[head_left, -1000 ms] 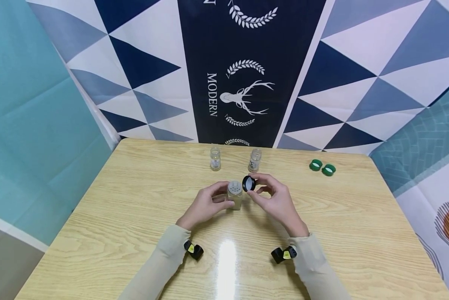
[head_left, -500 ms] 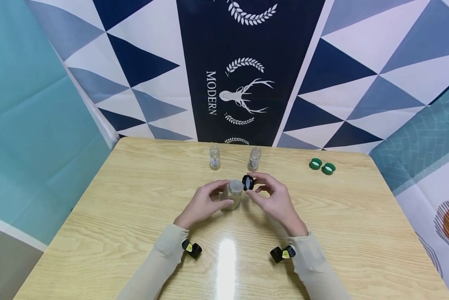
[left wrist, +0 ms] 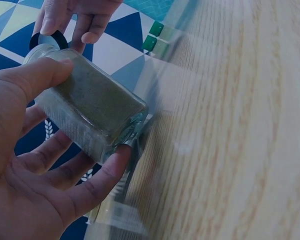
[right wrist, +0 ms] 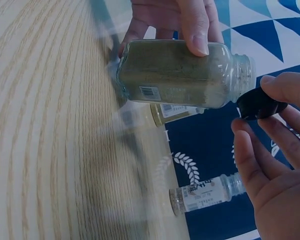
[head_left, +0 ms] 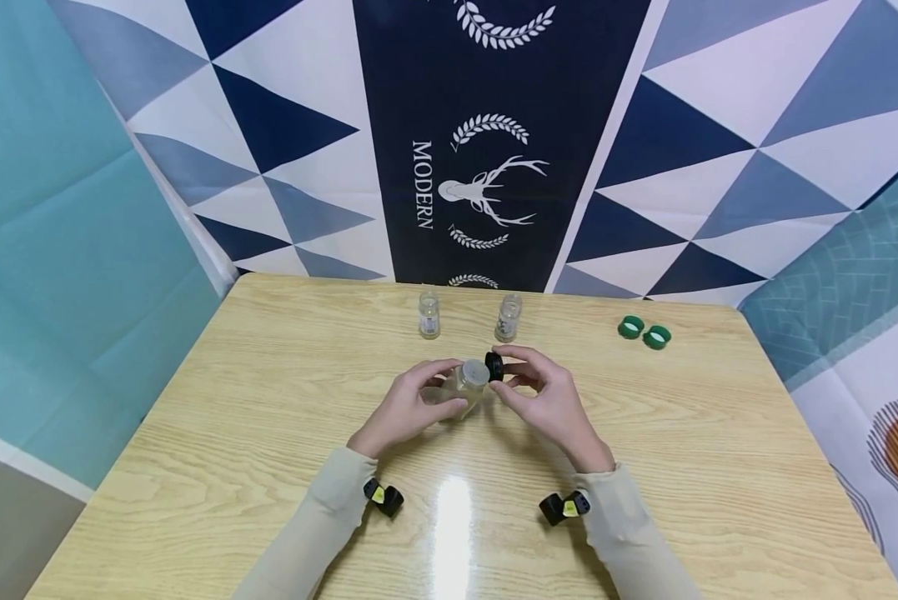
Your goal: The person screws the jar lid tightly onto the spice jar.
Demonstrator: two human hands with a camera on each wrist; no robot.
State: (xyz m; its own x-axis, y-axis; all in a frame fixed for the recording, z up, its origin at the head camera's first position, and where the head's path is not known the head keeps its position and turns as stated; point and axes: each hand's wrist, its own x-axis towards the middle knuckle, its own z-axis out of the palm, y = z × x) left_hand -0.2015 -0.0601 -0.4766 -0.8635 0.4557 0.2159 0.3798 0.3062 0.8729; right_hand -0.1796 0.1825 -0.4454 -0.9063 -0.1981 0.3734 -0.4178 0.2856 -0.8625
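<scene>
A square glass spice jar (head_left: 469, 388) with greenish-brown powder leans to the right in my left hand (head_left: 409, 407). The thumb lies across one side of the jar (left wrist: 97, 95) in the left wrist view, and the fingers support the opposite side and the base. Its grey shaker top faces up and right. My right hand (head_left: 544, 398) pinches a black cap (head_left: 495, 367) between thumb and fingers, right beside the jar's neck. In the right wrist view the cap (right wrist: 259, 104) is at the lower edge of the jar's mouth; whether they touch is unclear.
Two small uncapped glass bottles, a left one (head_left: 429, 317) and a right one (head_left: 508, 318), stand behind the hands. Two green caps (head_left: 631, 327) lie at the back right of the wooden table (head_left: 268, 417). A patterned cloth (head_left: 306, 125) hangs behind its far edge.
The jar has gone from nearly upright to tilted rightward, its top now closer to the cap. The black cap has turned, so its pale inside no longer shows in the head view.
</scene>
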